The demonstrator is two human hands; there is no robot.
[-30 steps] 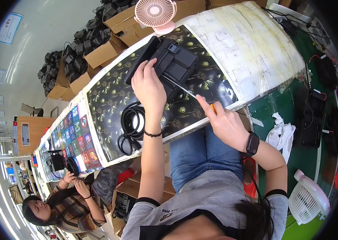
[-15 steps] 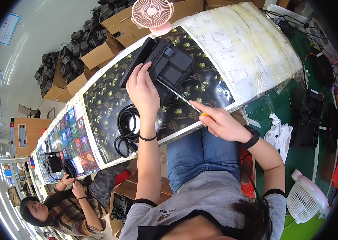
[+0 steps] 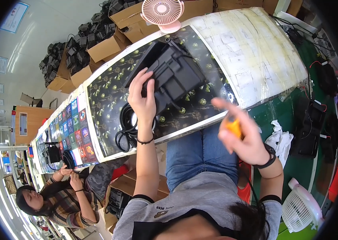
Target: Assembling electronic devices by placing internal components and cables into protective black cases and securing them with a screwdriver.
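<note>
A black plastic boxy device (image 3: 179,72) with a flat panel beside its body lies tilted on the dark patterned mat (image 3: 109,96). My left hand (image 3: 142,96) holds its near left edge, fingers on the casing and thumb a little apart from them. A coiled black cable (image 3: 126,130) rests near my left wrist. Off to the right of the device, above my lap, my right hand (image 3: 243,134) is blurred by motion. It is closed around the orange handle of a screwdriver (image 3: 233,127), the index finger stretched out; the shaft cannot be made out.
A pink fan (image 3: 163,14) stands at the table's far edge, with cartons (image 3: 101,50) of black devices behind. At the right are a crumpled white cloth (image 3: 279,140), black parts (image 3: 307,132) and a white fan (image 3: 303,206). A co-worker (image 3: 57,204) sits at the left, handling a cable.
My right hand has drawn the screwdriver away from the device, toward me and to the right. The device has turned slightly under my left hand, which stays on it.
</note>
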